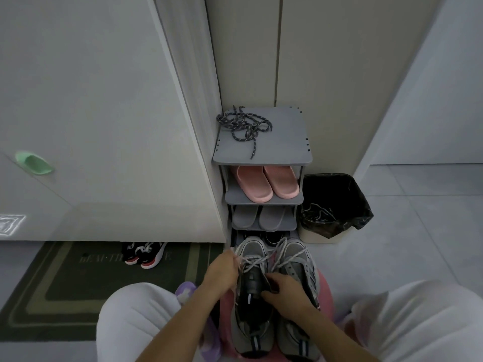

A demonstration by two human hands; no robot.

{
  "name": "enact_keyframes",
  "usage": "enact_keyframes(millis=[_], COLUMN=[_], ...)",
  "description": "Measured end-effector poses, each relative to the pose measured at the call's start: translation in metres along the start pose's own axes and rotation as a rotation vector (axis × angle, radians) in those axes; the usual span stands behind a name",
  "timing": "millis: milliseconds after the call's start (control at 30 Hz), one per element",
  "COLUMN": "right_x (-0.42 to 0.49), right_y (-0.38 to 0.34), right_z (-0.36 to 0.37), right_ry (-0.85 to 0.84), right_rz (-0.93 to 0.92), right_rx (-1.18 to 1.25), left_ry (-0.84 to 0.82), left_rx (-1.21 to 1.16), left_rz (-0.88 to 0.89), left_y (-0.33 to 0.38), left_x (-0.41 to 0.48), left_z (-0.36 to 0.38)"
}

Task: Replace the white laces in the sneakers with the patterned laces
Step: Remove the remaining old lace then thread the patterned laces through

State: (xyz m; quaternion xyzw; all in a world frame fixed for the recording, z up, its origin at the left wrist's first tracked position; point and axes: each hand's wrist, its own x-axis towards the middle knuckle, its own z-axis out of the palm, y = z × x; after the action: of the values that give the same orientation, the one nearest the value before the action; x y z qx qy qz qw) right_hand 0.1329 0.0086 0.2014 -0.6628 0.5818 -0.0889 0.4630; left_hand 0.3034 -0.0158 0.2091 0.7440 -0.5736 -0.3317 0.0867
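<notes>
Though the doormat's [65,283] lettering is too dim to read (black shoes [145,254] cover part), my left hand [222,270] pinches a white lace [257,259] of the grey sneakers [252,248]; patterned laces [244,125] lie tangled atop the shoe rack [285,142]; my right hand [286,288] grips one tongue [252,280].

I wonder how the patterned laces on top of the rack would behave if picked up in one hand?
The patterned laces lie in a loose tangle, so they are probably floppy and would come up snagged together. One end reaches the front edge of the shoe rack, so a push may slide them off.
</notes>
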Motion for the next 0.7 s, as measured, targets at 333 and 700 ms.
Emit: enact_keyframes(millis=[333,700], right_x=[0.0,0.004], right_y=[0.001,0.005], right_z=[0.0,0.002], right_ry=[0.003,0.015], right_rz=[-0.019,-0.033], right_rx=[0.002,0.012], left_ry=[0.199,0.163], left_rx=[-0.126,-0.23], left_rz=[0.055,-0.124], left_y=[-0.001,0.002], left_x=[-0.008,-0.007], left_z=[0.012,0.018])
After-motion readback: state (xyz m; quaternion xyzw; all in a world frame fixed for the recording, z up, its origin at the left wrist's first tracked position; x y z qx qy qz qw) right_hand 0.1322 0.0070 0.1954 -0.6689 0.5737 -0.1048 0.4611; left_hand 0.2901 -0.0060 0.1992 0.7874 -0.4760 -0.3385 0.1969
